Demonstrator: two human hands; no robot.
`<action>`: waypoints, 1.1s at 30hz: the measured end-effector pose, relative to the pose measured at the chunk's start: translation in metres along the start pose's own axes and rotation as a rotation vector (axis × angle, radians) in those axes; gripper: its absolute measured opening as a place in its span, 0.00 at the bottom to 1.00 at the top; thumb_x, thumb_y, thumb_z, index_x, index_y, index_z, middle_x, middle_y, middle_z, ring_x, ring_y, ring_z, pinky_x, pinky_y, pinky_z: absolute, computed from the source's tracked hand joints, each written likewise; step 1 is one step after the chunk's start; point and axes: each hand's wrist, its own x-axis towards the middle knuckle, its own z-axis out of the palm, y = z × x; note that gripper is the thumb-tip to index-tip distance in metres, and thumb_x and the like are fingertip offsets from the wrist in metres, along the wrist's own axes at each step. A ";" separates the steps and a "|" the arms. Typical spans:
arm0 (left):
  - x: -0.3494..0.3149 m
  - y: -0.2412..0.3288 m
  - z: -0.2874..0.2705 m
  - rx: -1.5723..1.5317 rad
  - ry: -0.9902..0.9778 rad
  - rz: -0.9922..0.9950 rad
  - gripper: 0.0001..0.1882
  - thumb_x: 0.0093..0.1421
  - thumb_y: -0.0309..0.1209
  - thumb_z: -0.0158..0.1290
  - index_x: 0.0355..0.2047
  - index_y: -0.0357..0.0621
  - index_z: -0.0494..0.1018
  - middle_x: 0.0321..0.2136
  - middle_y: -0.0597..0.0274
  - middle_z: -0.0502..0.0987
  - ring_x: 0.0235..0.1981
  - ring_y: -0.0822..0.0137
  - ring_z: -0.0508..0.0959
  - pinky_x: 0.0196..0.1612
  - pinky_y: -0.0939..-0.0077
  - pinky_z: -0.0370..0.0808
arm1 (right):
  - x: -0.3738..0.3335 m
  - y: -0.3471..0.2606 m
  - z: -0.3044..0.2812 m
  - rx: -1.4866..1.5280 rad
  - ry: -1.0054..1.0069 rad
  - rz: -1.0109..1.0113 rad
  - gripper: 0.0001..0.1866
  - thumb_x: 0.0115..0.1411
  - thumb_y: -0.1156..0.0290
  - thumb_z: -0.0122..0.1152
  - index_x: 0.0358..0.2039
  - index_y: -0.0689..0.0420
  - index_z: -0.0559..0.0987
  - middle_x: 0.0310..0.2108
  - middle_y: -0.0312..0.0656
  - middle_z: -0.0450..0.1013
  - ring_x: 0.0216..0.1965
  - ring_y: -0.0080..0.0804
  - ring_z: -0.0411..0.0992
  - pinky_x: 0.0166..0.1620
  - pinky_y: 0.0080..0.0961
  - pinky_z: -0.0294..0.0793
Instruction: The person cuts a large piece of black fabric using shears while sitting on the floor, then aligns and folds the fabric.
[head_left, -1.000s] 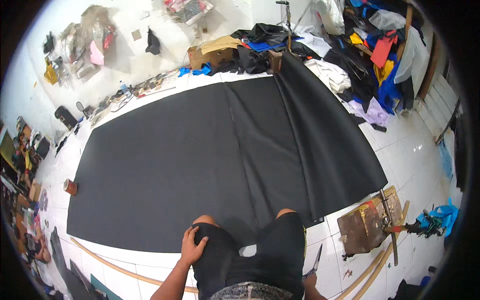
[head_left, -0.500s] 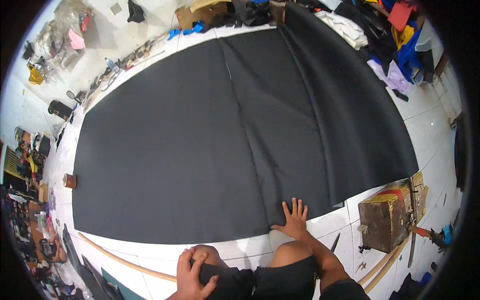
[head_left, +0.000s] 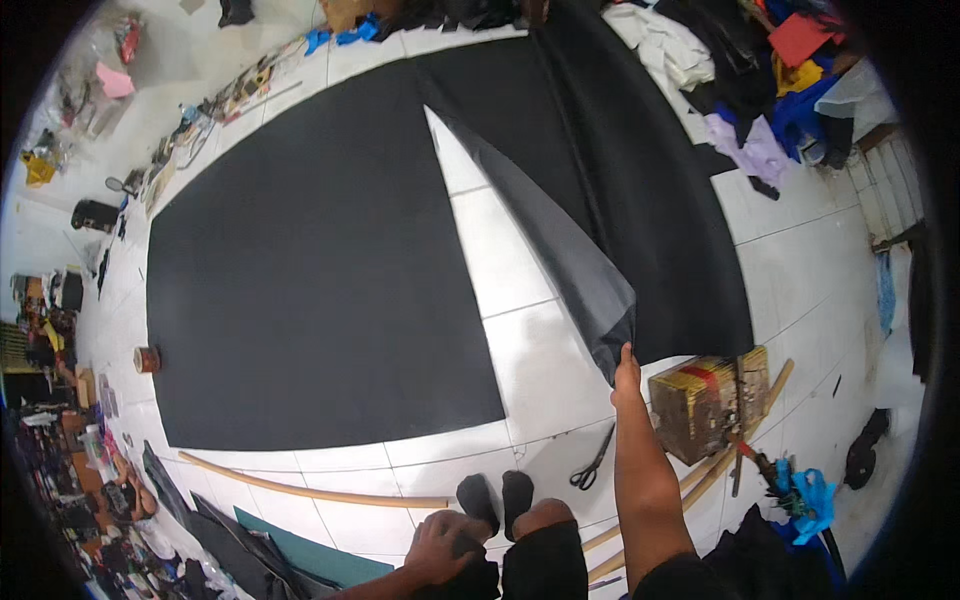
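Note:
A large flat piece of black fabric (head_left: 320, 270) lies on the white tiled floor. To its right, a separated strip of the black fabric (head_left: 570, 250) is lifted and folded back, its greyer underside showing. My right hand (head_left: 625, 374), arm stretched forward, is closed on the near corner of that strip. A long wedge of bare tile lies between the two pieces, which come together at a point near the far end. My left hand (head_left: 438, 548) rests on my left knee, fingers laid over it, holding nothing. Black-handled scissors (head_left: 593, 466) lie on the floor near my right forearm.
A worn brown block (head_left: 690, 410) with a red band stands at the right beside wooden poles (head_left: 700, 475). Another pole (head_left: 310, 493) lies along the near edge. A small brown can (head_left: 147, 360) sits on the left edge. Piled cloth (head_left: 750, 150) lies far right.
My right hand has gone from lying flat on the fabric to gripping the strip's corner, pulling it up and rightward. A gap has opened, baring tile. The scissors now show fully; my view has shifted.

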 end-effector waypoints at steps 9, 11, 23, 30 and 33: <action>0.232 0.158 -0.186 -0.504 0.042 -0.042 0.32 0.63 0.54 0.53 0.54 0.37 0.74 0.46 0.43 0.79 0.55 0.50 0.75 0.58 0.60 0.69 | -0.102 -0.170 -0.101 -0.098 0.003 -0.379 0.25 0.69 0.55 0.48 0.54 0.66 0.74 0.48 0.52 0.74 0.51 0.44 0.72 0.58 0.35 0.66; 0.299 0.220 -0.268 -0.633 0.210 0.002 0.38 0.65 0.58 0.47 0.60 0.35 0.67 0.52 0.39 0.74 0.57 0.51 0.72 0.60 0.62 0.67 | -0.143 -0.169 -0.110 -0.145 -0.036 -0.594 0.19 0.67 0.64 0.52 0.51 0.64 0.76 0.44 0.52 0.76 0.47 0.46 0.74 0.53 0.37 0.70; 0.343 0.432 -0.388 -0.682 0.297 0.202 0.24 0.54 0.27 0.53 0.53 0.36 0.70 0.49 0.41 0.77 0.54 0.44 0.75 0.57 0.59 0.70 | -0.206 -0.315 -0.188 -0.321 -0.545 -0.499 0.54 0.57 0.52 0.69 0.69 0.69 0.48 0.62 0.67 0.61 0.63 0.52 0.65 0.66 0.40 0.61; 0.272 0.439 -0.434 -1.199 0.116 0.215 0.19 0.57 0.21 0.51 0.51 0.30 0.70 0.45 0.50 0.77 0.49 0.59 0.76 0.52 0.64 0.73 | -0.255 -0.462 -0.047 -0.618 0.007 -0.427 0.37 0.55 0.67 0.66 0.63 0.62 0.64 0.56 0.63 0.68 0.55 0.59 0.70 0.59 0.46 0.68; 0.285 0.372 -0.510 -1.402 -0.245 0.096 0.20 0.57 0.33 0.54 0.47 0.32 0.74 0.47 0.53 0.78 0.48 0.56 0.76 0.56 0.58 0.69 | -0.312 -0.472 -0.019 -0.608 0.096 -0.456 0.25 0.53 0.70 0.64 0.53 0.57 0.75 0.46 0.58 0.76 0.46 0.57 0.76 0.52 0.45 0.73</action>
